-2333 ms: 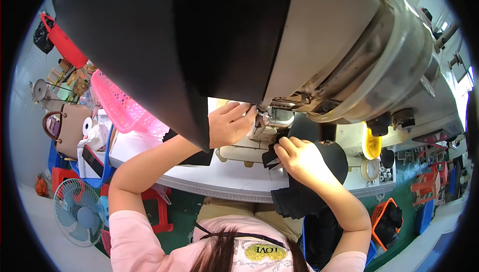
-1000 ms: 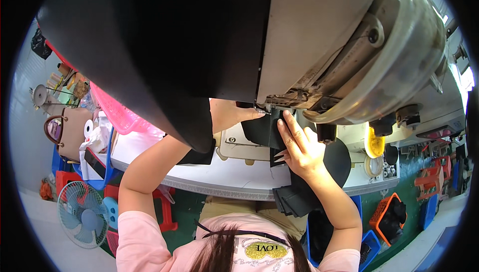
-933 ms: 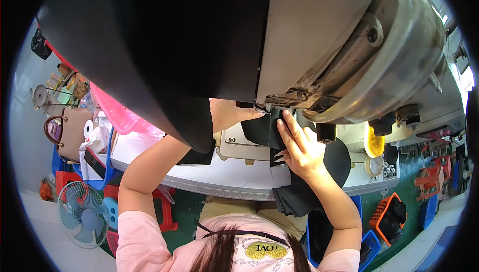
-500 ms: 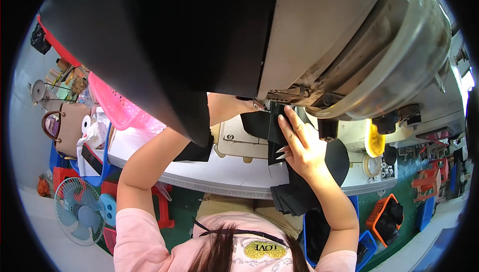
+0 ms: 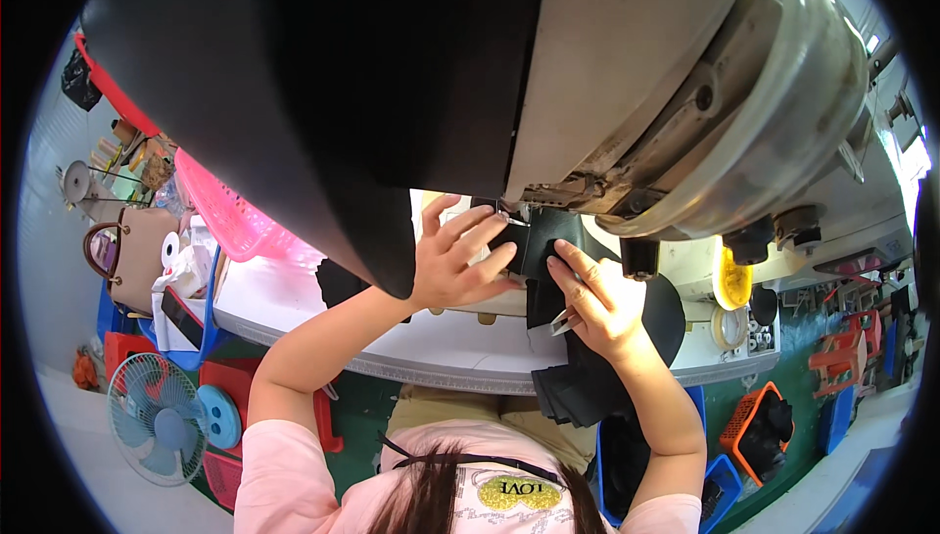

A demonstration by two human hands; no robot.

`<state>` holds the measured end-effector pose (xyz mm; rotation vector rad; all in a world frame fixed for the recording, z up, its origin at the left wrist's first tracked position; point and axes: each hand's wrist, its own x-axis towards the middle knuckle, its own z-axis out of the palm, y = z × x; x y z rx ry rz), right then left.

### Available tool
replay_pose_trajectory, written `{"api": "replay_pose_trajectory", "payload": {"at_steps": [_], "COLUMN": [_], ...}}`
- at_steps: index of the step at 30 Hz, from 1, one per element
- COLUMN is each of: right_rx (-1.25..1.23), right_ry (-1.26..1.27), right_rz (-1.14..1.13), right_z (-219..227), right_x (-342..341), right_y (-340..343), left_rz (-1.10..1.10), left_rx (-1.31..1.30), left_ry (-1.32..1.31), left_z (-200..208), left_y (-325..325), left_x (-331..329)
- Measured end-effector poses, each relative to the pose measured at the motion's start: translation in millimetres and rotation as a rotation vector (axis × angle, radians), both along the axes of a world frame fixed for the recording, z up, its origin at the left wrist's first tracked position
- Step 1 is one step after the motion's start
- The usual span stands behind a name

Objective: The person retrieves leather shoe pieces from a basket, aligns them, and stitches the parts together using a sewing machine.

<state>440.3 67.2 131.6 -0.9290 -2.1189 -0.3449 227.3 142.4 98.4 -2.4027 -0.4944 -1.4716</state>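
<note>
A sewing machine [image 5: 627, 74] looms over the white table, with its needle area [image 5: 514, 216] just past my hands. Under it lies a black fabric piece [image 5: 550, 240]. My left hand [image 5: 458, 258] is open, fingers spread, its tips close to the needle area and the piece's left side; whether they touch it I cannot tell. My right hand [image 5: 605, 307] rests its extended fingertips on the piece's right side. Metal thread snips [image 5: 562, 321] stick out from under its curled fingers. More black pieces [image 5: 578, 389] hang over the table's front edge below my right wrist.
A pink basket [image 5: 230, 211] stands at the table's left, near a beige handbag [image 5: 147, 260]. A fan [image 5: 162, 421] is on the lower left. Blue [image 5: 627, 461] and orange crates [image 5: 756, 436] with black pieces stand at the lower right. A tape roll [image 5: 729, 326] lies on the table.
My left hand has come back from behind the machine's dark cover toward me, its fingers now spread beside the needle area. My right hand has shifted slightly down on the fabric.
</note>
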Motion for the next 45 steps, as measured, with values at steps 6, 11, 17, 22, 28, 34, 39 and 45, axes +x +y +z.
{"api": "replay_pose_trajectory", "payload": {"at_steps": [6,11,17,22,28,34,39,45], "right_rx": [-0.026,0.021,0.012,-0.115,-0.311,0.088,-0.201,-0.448], "right_ry": [-0.012,-0.007,-0.041,-0.041,0.045,0.02,0.049,0.027], "right_rz": [0.004,0.022,-0.014,-0.06,-0.066,-0.136,-0.059,-0.122], "right_z": [3,1,6,7,6,-1,-10,-39], "right_x": [2,3,2,5,17,26,44,63], "right_y": [-1,4,8,18,31,22,4,4], "left_rz": [0.049,0.067,0.092,0.053,0.066,-0.059,-0.139,-0.38], "left_rx": [0.175,0.177,0.158,0.1,-0.011,-0.638,-1.194,-1.492], "left_ry": [0.134,0.145,0.155,0.097,0.146,-0.138,-0.435,-0.434], "left_z": [15,25,28,23,18,-11,2,26], "left_y": [-10,-17,-11,5,16,42,68,71], "left_x": [-3,-2,1,4,2,-3,-15,-23]}}
